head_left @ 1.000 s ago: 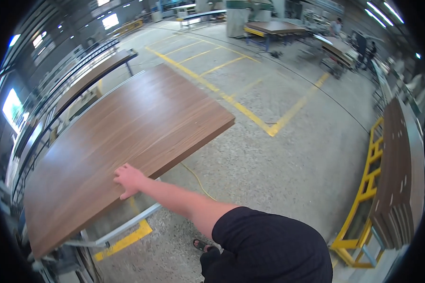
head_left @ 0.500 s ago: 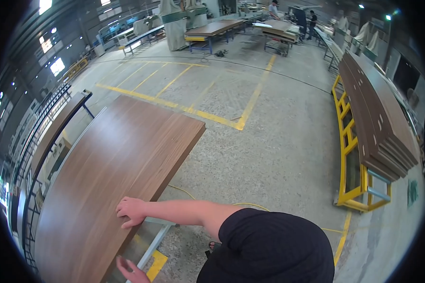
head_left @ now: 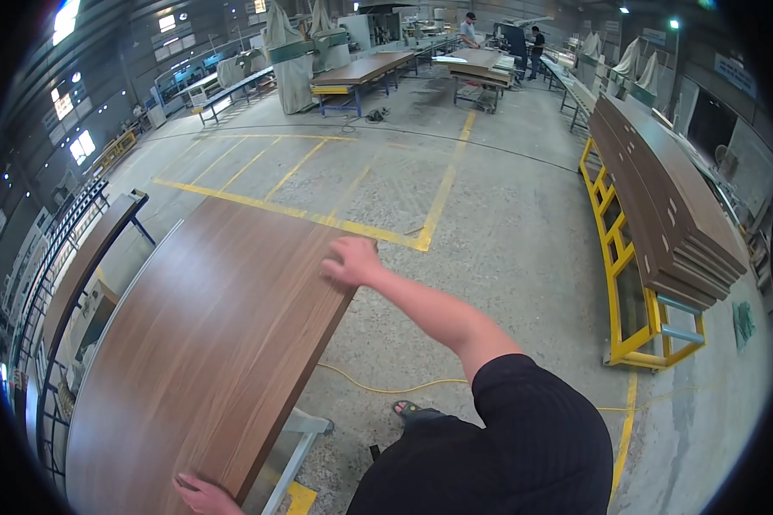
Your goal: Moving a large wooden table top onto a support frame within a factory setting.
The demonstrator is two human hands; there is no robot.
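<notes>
A large wood-grain panel (head_left: 223, 326), brown with a thick edge, lies flat at the left and reaches past the lower edge of the picture. My right hand (head_left: 352, 262) rests on top of its far right corner, fingers bent and apart, slightly blurred. Nearer to me, my left hand (head_left: 206, 496) lies over the panel's near right edge. Its fingers stretch across the top face, and the picture's lower rim cuts off the wrist. Beneath the panel a pale metal support (head_left: 296, 459) shows beside the edge.
Stacked brown panels (head_left: 674, 215) lie on a yellow frame (head_left: 627, 283) at the right. A yellow cord (head_left: 386, 388) runs across the floor by my foot. Behind the panel stands a roller rack (head_left: 64, 232). Two people work near machines and tables at the far end.
My right hand has moved away from me along the panel's edge to its far corner. My left hand has come from beside the edge onto the panel. The view has shifted slightly.
</notes>
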